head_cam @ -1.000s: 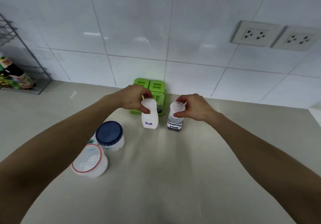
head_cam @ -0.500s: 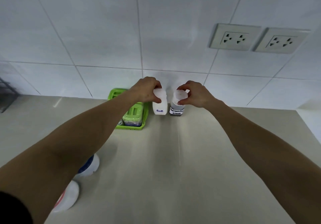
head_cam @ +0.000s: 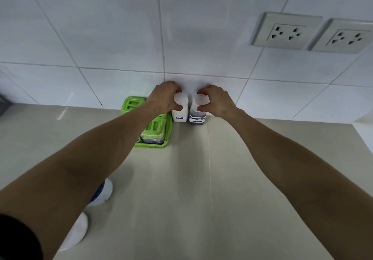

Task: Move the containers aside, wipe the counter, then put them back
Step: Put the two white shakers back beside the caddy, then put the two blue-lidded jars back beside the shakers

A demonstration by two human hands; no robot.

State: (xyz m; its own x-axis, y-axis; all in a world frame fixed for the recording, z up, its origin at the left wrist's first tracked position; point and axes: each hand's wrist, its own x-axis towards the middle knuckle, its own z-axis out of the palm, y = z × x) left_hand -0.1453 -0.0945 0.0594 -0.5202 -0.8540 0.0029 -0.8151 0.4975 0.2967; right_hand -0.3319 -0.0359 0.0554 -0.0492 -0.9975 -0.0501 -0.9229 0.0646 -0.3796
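Hands first: our left hand [head_cam: 164, 98] curls over the white cap of the salt jar [head_cam: 179, 111], thumb on the near side and fingers wrapped round the far side, pinching the lid from above. Our right hand [head_cam: 217, 100] does the same on the cap of the dark seasoning jar [head_cam: 198, 114], thumb near, fingers far. We hold both by their tops, probably because that lets us stand them upright side by side without our knuckles getting between them.

Both jars sit at the far edge of the counter [head_cam: 252, 179], right up by the tiled wall [head_cam: 121, 38], close together with only a thin gap between them; whether they touch the wall we cannot tell. Their labels face us, which suits a put-back spot where we read them at a glance. Just left of the salt jar is the green tray [head_cam: 168, 136] with its green-lidded boxes [head_cam: 154, 126].

Near left, mostly hidden under our left forearm, stand a blue-lidded tub [head_cam: 104, 191] and a white tub [head_cam: 80, 227], well apart from the wall. We judge these two are yet to be returned, so the putting-back looks partly done.

Two wall sockets [head_cam: 286, 31] sit up on the right, clear of everything.
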